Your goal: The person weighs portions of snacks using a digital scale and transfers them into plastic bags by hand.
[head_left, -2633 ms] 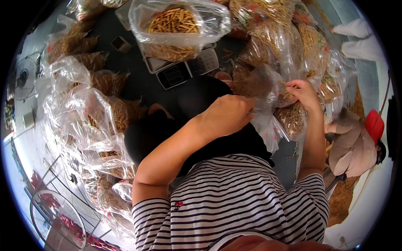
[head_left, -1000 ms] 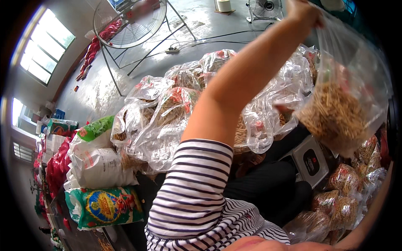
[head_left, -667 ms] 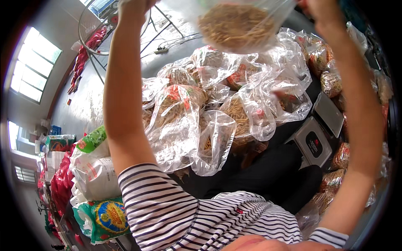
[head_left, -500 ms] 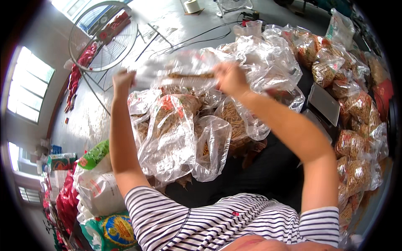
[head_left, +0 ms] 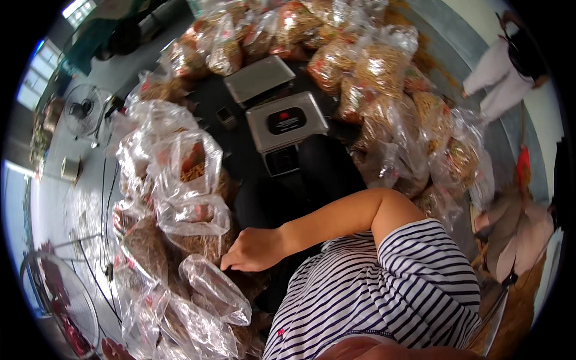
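Beside the left row of bags, the right hand [head_left: 255, 249] was held with the fingers bent; whether anything was gripped by it could not be told. The left hand was kept out of view, so its state could not be told either. Just below the fingertips, a loose clear bag [head_left: 216, 289] was seen among the other bags, and just above them a bag of brown sticks [head_left: 201, 243] was placed. Between the two rows, two scales [head_left: 288, 123] with metal tops were set near the knees. Along the right side, filled bags [head_left: 381, 69] were heaped. At the far left, a fan [head_left: 84, 111] was seen on the floor [head_left: 57, 174].
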The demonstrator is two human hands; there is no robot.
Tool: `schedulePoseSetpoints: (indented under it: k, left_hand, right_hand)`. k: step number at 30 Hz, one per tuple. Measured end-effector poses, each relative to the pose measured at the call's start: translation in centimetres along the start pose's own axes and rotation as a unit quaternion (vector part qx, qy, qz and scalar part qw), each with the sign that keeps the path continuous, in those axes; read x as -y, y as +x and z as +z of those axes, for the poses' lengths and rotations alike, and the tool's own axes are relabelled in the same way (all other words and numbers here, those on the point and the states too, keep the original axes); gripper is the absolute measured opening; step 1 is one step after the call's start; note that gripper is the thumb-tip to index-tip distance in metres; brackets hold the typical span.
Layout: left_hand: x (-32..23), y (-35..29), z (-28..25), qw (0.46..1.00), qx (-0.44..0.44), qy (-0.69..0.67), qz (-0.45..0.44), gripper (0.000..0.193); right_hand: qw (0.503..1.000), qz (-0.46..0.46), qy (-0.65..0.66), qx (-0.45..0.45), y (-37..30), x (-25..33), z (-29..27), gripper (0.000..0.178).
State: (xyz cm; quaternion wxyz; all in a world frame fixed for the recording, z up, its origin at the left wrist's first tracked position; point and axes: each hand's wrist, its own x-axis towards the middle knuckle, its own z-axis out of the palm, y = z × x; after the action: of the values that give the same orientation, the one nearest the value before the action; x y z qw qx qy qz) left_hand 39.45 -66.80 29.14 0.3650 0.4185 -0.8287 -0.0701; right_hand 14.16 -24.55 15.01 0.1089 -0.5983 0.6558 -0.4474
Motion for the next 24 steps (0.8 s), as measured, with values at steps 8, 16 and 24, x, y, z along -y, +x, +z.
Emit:
schedulePoseSetpoints:
  k: [8, 16, 24]
  left_hand:
    - [-31.5, -7.3, 7.2, 0.865, 0.361, -0.201, 0.285, 0.033]
    - [-52.8, -27.9, 15.6, 0.621, 0.613, -0.196, 0.447, 0.022]
    - [-57.4, -47.3, 15.3, 0.368, 0.771, -0.194, 0.482, 0.017]
  right_hand:
    - [0.791, 0.353, -0.045, -0.498, -28.9, 1.9, -6.7, 0.012]
    - [0.177, 0.477, -0.015, -0.861, -64.1, 11.6, 4.3, 0.022]
    - [-0.123, 0.530, 0.052, -0.837, -84.9, 6.0, 10.5, 0.040]
